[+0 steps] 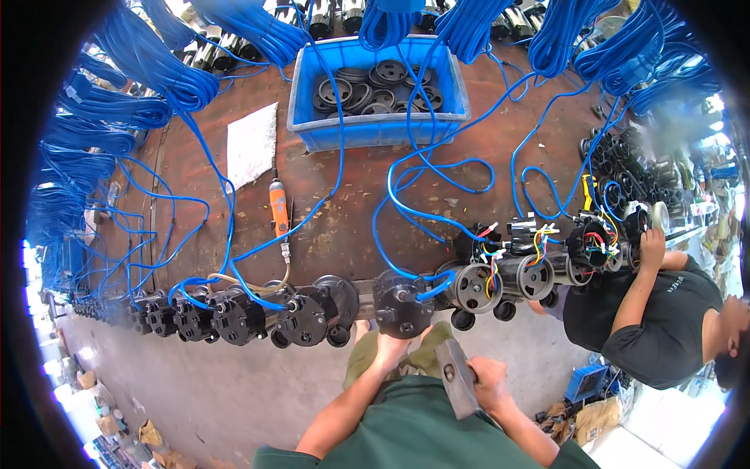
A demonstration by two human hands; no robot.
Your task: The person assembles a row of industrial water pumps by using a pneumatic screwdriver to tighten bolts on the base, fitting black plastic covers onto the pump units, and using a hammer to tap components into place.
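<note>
My left hand (393, 349) holds the lower edge of a round black motor (403, 316) at the bench's near edge. Its fingertips are hidden behind the motor. From the motor's top a blue cable (434, 291) runs off to the right and then up. To the right, over my lap, my right hand (490, 381) is closed on a hammer. The blocky grey hammer head (455, 381) is tilted and stands apart from the motor. Most of its handle is hidden by the head and my hand. Left of the held motor sits another black motor (305, 320) with a cable.
A blue crate (375, 133) of black pulleys stands at the back. An orange air screwdriver (279, 209) and a white sheet (251, 147) lie on the brown bench (359, 219). Coiled blue cables (156, 62) hang around. At right, a co-worker (664, 328) handles open motors with coloured wires (539, 246).
</note>
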